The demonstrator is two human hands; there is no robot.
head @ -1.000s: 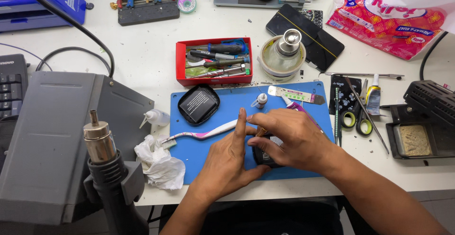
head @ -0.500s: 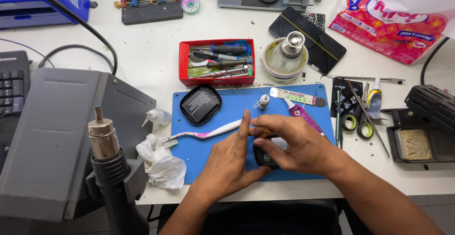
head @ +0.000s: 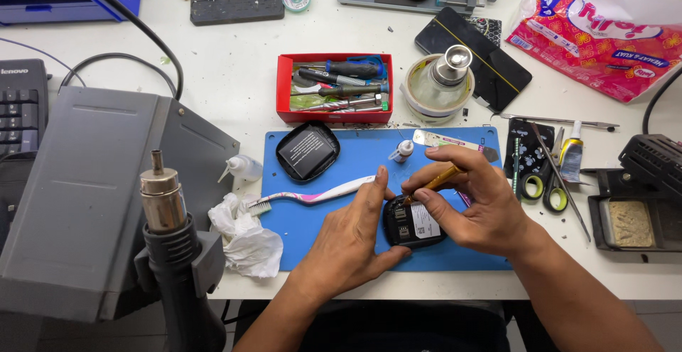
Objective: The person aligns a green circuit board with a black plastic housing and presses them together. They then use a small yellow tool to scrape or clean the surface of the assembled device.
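A small black oval device [head: 413, 223] lies open on the blue work mat [head: 305, 231], its white label facing up. My left hand [head: 355, 235] rests flat on the mat and steadies the device's left edge with thumb and fingers. My right hand [head: 476, 203] grips a thin tool with a yellow-brown handle [head: 435, 181], its tip down at the device's top left corner. The device's black back cover [head: 307, 152] lies apart at the mat's upper left. A pink and white toothbrush [head: 312, 196] lies just left of my left hand.
A red tray of screwdrivers [head: 334, 88] sits behind the mat, with a glass dispenser bottle [head: 442, 82] and a dark phone [head: 472, 57] to its right. Scissors [head: 547, 178] and tweezers lie right of the mat. A hot-air nozzle [head: 165, 203], crumpled tissue [head: 245, 238] and grey station [head: 92, 196] stand at left.
My right hand has opened up and lifted slightly, so the yellow-handled tool and the device's labelled face now show. My left hand stays against the device.
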